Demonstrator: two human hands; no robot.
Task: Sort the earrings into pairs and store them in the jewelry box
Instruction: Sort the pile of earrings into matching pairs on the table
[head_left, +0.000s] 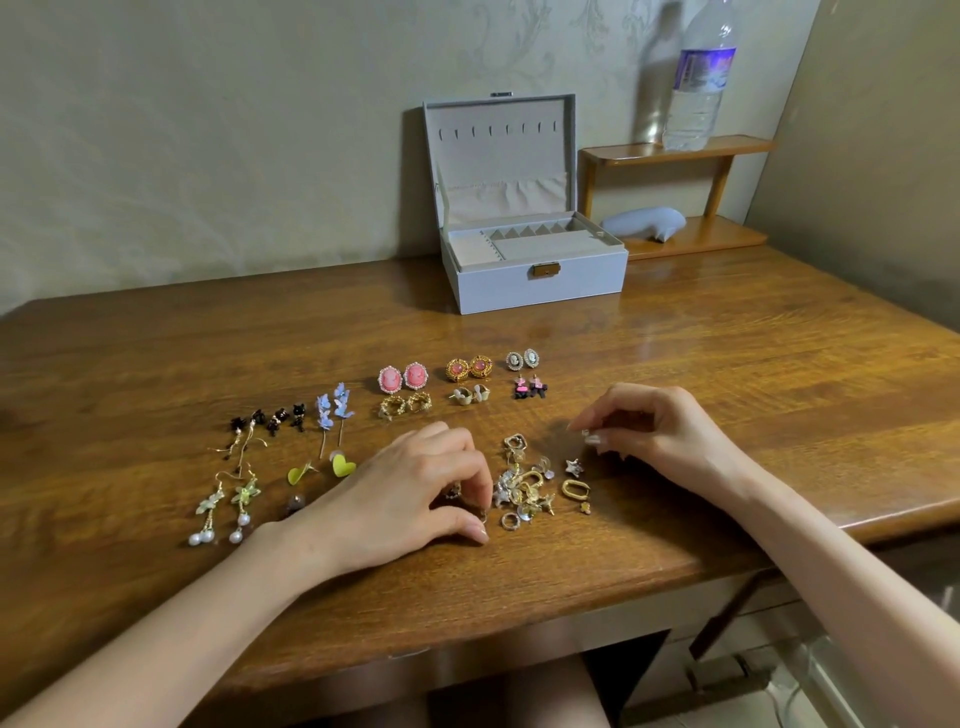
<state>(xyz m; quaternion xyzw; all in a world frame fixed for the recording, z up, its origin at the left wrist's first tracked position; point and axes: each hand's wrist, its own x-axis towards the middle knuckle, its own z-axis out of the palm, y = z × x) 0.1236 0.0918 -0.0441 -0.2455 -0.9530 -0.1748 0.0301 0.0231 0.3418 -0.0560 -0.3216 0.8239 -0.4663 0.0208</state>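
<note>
Unsorted earrings (524, 491) heaped in a tangle near the front of the tabletop (727, 364), between the two hands. Left hand (415, 488) resting at the heap's left side, thumb and forefinger pinched together on a small piece at its margin; which piece, too small to tell. Right hand (654, 426) raised just behind and to the right of the heap, fingertips drawn together, perhaps on something tiny, not clear.

Likely snag: hooks and hoops interlocked, so lifting one piece could drag neighbours along and scatter them. Gold oval hoop (573, 489) and small charm (585, 508) lying loose to the heap's right, near the front edge; a careless sweep could send them off the table.

Sorted pairs (402, 376) laid in rows behind and to the left, close to the left wrist; easy to knock out of order.

Jewelry box (535, 270) open at the back, well apart, with bare wood between it and the rows. Water bottle (701, 78) on a shelf, out of the way.
</note>
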